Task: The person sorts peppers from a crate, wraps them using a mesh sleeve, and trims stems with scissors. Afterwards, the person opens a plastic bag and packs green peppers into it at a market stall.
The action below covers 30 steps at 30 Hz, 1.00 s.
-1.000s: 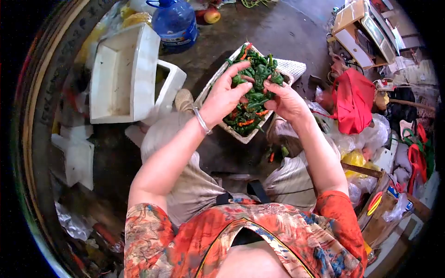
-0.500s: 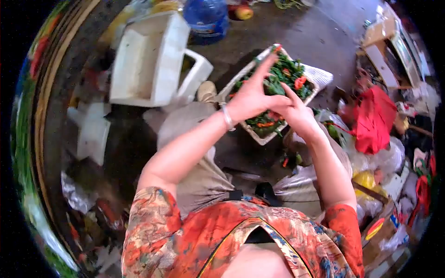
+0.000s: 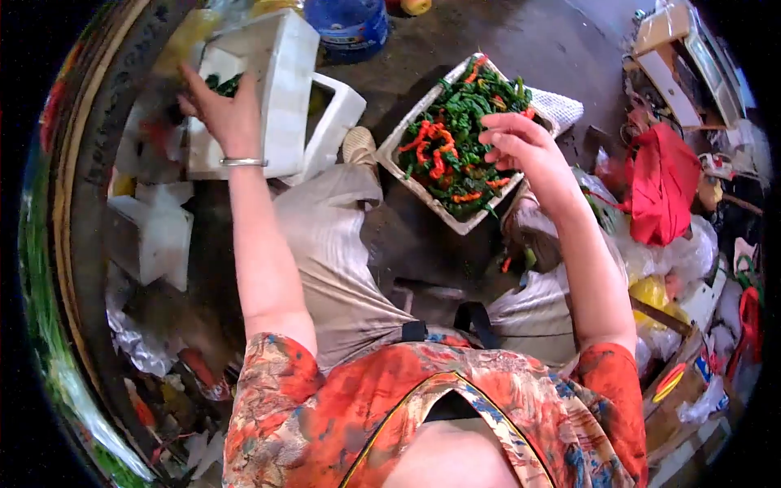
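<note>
In the head view, my left hand (image 3: pixel 226 114) is over the white foam box (image 3: pixel 293 81) on the left, fingers and thumb spread apart. Dark green peppers (image 3: pixel 222 84) show between thumb and fingers, inside the box; I see no grip on them. On the right, a pale foam crate (image 3: pixel 431 210) is full of wrinkled green and red chili peppers (image 3: pixel 435 146). My right hand (image 3: pixel 525 150) hovers at the crate's right side, fingers loosely bent and apart, nothing visible in them.
A white foam frame or lid (image 3: pixel 342 106) leans beside the box. Behind stand a blue bottle (image 3: pixel 348 28) and a yellowish round fruit (image 3: pixel 416 6). To the right lie a red bag (image 3: pixel 661 187), plastic bags and cardboard. My shoe (image 3: pixel 359 148) is between box and crate.
My left hand has moved from above the crate leftward to the foam box, where green peppers now show. My right hand has shifted slightly right. The view has shifted a little.
</note>
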Each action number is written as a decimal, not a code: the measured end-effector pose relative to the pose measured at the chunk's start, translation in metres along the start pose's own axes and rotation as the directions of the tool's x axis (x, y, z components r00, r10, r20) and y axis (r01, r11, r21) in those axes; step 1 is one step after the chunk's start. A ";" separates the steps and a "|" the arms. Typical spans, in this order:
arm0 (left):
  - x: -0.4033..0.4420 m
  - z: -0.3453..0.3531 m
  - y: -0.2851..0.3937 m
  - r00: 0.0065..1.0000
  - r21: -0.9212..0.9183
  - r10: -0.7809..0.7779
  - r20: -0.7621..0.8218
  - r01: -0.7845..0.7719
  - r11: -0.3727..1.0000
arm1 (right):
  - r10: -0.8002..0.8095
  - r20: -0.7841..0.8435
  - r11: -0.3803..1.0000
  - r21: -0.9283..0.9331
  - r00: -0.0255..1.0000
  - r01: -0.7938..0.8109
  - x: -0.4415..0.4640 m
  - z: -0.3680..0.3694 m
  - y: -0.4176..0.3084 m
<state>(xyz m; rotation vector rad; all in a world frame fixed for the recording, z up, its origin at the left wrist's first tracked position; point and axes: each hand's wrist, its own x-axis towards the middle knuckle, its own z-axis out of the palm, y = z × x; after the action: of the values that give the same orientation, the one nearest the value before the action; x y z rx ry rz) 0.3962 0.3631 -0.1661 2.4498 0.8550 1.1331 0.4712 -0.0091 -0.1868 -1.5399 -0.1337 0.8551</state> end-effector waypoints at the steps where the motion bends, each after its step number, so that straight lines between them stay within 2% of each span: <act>1: -0.001 0.004 -0.007 0.997 -0.057 -0.040 0.062 0.043 0.997 | 0.000 -0.025 0.999 0.036 1.000 0.001 0.004 -0.003 0.005; 2: 0.000 0.009 -0.015 0.990 -0.111 -0.077 0.121 0.091 0.990 | 0.007 -0.043 1.000 0.023 0.999 -0.006 0.006 -0.006 0.007; 4: -0.006 0.015 0.001 0.969 -0.173 0.169 0.180 -0.138 0.975 | 0.007 -0.067 1.000 -0.023 0.998 -0.009 0.011 -0.010 0.008; 5: -0.014 0.017 0.015 0.963 -0.208 0.189 0.190 -0.148 0.967 | 0.014 -0.093 0.999 -0.044 0.996 -0.018 0.016 -0.010 0.010; 7: -0.031 0.021 0.049 0.950 -0.345 0.190 0.247 -0.097 0.934 | -0.002 -0.110 0.992 -0.122 0.994 -0.011 0.032 -0.014 0.026; 8: -0.039 0.025 0.058 0.923 -0.413 0.251 0.291 -0.115 0.904 | -0.023 -0.121 0.981 -0.193 0.992 -0.001 0.044 -0.018 0.041; 9: -0.050 0.020 0.078 0.906 -0.426 0.200 0.374 -0.024 0.904 | -0.076 -0.097 0.942 -0.332 0.992 0.039 0.063 -0.030 0.069; 10: -0.057 0.017 0.089 0.883 -0.511 0.247 0.399 -0.010 0.860 | -0.240 -0.109 0.830 -0.539 0.965 0.145 0.084 -0.042 0.106; 12: -0.068 0.023 0.091 0.834 -0.542 0.293 0.467 0.009 0.840 | -0.149 -0.036 0.674 -0.735 0.988 0.075 0.088 -0.042 0.122; 14: -0.073 0.023 0.095 0.799 -0.566 0.268 0.538 0.106 0.817 | -0.191 0.041 0.429 -0.895 0.981 0.121 0.091 -0.044 0.148; 15: -0.073 0.020 0.097 0.789 -0.559 0.257 0.558 0.129 0.819 | -0.043 -0.013 0.418 -0.908 0.999 0.006 0.098 -0.044 0.158; 16: -0.073 0.019 0.096 0.780 -0.552 0.244 0.576 0.151 0.820 | -0.039 -0.011 0.416 -0.909 0.999 0.007 0.103 -0.040 0.163; 20: -0.070 0.029 0.090 0.798 -0.540 0.202 0.568 0.175 0.823 | -0.045 -0.089 0.224 -0.972 0.995 -0.077 0.116 -0.010 0.192; 22: -0.072 0.031 0.087 0.717 -0.490 0.136 0.684 0.313 0.814 | -0.144 -0.102 0.180 -0.981 0.984 -0.076 0.113 -0.005 0.204; 25: -0.072 0.034 0.088 0.714 -0.514 0.173 0.679 0.294 0.806 | -0.271 -0.048 0.438 -0.896 0.961 0.079 0.115 -0.025 0.200; 26: -0.072 0.034 0.089 0.704 -0.530 0.199 0.682 0.288 0.797 | -0.247 -0.077 0.515 -0.855 0.966 0.063 0.119 -0.035 0.193; 28: -0.074 0.038 0.089 0.697 -0.537 0.206 0.687 0.297 0.790 | -0.210 -0.016 0.478 -0.874 0.977 0.088 0.123 -0.055 0.171; 29: -0.074 0.039 0.089 0.689 -0.540 0.213 0.692 0.299 0.787 | -0.081 -0.031 0.515 -0.857 0.996 0.015 0.124 -0.063 0.158; 30: -0.074 0.038 0.091 0.693 -0.547 0.217 0.688 0.298 0.782 | -0.030 -0.041 0.609 -0.793 0.999 -0.014 0.121 -0.071 0.147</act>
<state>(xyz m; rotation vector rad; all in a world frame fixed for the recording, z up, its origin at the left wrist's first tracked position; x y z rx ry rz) 0.4228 0.2446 -0.1879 1.9756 0.2043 0.2374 0.5403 -0.0270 -0.3773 -2.4033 -0.5510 0.7798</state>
